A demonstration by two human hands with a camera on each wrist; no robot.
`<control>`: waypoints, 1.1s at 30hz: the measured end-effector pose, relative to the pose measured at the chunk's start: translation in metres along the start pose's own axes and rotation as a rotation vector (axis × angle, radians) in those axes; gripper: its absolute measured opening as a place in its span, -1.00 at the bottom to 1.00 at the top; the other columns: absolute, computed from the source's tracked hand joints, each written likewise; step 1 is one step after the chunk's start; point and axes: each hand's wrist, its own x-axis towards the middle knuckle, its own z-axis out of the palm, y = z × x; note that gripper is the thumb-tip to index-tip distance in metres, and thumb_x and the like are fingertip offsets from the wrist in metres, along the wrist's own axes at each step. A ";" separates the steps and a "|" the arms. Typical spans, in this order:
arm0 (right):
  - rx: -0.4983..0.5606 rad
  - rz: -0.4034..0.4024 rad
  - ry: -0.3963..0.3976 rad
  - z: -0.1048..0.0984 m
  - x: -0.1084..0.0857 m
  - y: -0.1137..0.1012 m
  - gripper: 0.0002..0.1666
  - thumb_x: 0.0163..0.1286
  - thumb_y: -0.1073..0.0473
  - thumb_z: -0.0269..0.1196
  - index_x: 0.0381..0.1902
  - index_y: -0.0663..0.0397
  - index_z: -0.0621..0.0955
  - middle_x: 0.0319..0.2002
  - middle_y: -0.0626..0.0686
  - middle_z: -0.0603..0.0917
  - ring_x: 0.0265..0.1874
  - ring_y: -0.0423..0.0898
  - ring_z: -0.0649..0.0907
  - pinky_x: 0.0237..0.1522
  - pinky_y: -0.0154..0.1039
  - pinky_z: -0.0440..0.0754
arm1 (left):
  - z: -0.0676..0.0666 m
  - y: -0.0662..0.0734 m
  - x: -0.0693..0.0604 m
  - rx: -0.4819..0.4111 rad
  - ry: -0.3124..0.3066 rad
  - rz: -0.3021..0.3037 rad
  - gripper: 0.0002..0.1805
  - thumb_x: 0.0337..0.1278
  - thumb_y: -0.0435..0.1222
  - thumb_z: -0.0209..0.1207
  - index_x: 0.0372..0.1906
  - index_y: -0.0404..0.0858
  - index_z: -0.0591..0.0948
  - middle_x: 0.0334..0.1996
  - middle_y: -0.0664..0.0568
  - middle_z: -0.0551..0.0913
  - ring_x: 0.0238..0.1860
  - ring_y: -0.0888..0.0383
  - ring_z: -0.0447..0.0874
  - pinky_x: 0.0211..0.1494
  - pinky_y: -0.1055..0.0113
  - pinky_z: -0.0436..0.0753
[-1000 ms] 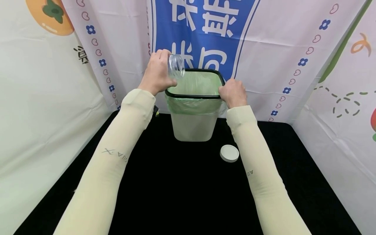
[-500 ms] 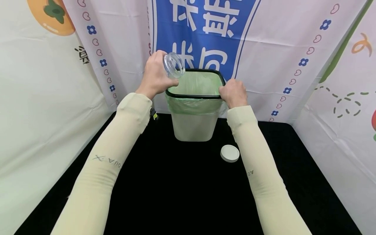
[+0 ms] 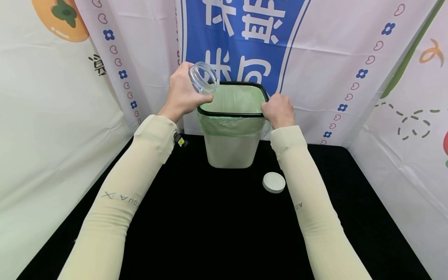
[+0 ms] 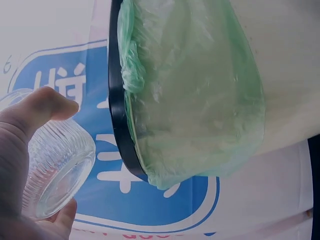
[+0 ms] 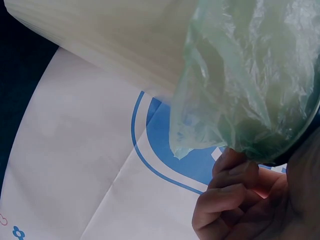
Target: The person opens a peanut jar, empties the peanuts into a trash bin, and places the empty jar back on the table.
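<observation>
My left hand [image 3: 183,91] grips a clear jar [image 3: 203,77] by its side, tilted, at the left edge of the bin. The jar has no lid on, and in the left wrist view its ribbed glass wall [image 4: 57,165] looks see-through with nothing visible inside. My right hand [image 3: 279,111] holds the right side of the bin's black rim [image 3: 231,115]; in the right wrist view its fingers [image 5: 225,200] curl beneath the rim. A pale trash bin [image 3: 231,151] stands upright, lined with a green plastic bag [image 3: 238,97] folded over its edge.
A white round lid [image 3: 273,182] lies on the black tabletop [image 3: 217,225], in front of the bin and beside my right forearm. Printed cloth walls [image 3: 325,58] close in the back and both sides. A small black and yellow item [image 3: 180,140] shows by my left cuff.
My left hand has drawn slightly left and turned, so the jar's mouth faces more toward the camera. The right hand, bin and lid have stayed in place.
</observation>
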 end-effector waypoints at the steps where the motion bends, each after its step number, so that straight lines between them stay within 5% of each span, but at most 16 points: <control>1: 0.001 0.002 -0.005 0.000 0.000 0.000 -0.70 0.45 0.16 -0.06 -0.55 -0.01 0.32 -0.30 0.23 0.55 -0.32 0.16 0.55 -0.39 -0.07 0.50 | -0.001 0.000 -0.002 -0.004 0.001 -0.008 -0.14 -0.29 -0.26 0.55 0.28 -0.32 0.48 0.15 -0.14 0.64 0.17 -0.05 0.60 0.30 0.12 0.63; 8: -0.002 0.009 -0.005 -0.001 0.000 -0.001 -0.70 0.47 0.14 -0.06 -0.53 -0.01 0.32 -0.26 0.23 0.56 -0.30 0.16 0.54 -0.40 -0.08 0.49 | -0.003 0.008 -0.013 -0.046 -0.018 -0.059 -0.11 -0.25 -0.20 0.58 0.31 -0.28 0.46 0.17 -0.12 0.65 0.15 0.00 0.65 0.28 0.19 0.68; 15: -0.004 0.003 -0.007 0.000 -0.001 -0.001 -0.68 0.48 0.13 -0.05 -0.54 -0.01 0.32 -0.29 0.22 0.54 -0.31 0.15 0.54 -0.40 -0.08 0.49 | -0.003 0.013 -0.024 -0.091 -0.033 -0.049 -0.14 -0.23 -0.17 0.60 0.27 -0.27 0.47 0.12 -0.09 0.66 0.12 0.03 0.68 0.25 0.20 0.71; 33: 0.010 0.001 -0.010 -0.001 -0.001 0.001 -0.70 0.48 0.11 -0.06 -0.51 0.00 0.33 -0.18 0.26 0.58 -0.23 0.17 0.56 -0.31 -0.05 0.53 | -0.008 0.004 -0.049 -0.203 -0.089 -0.052 -0.13 -0.24 -0.14 0.68 0.23 -0.28 0.49 0.16 -0.11 0.70 0.12 -0.02 0.68 0.29 0.10 0.66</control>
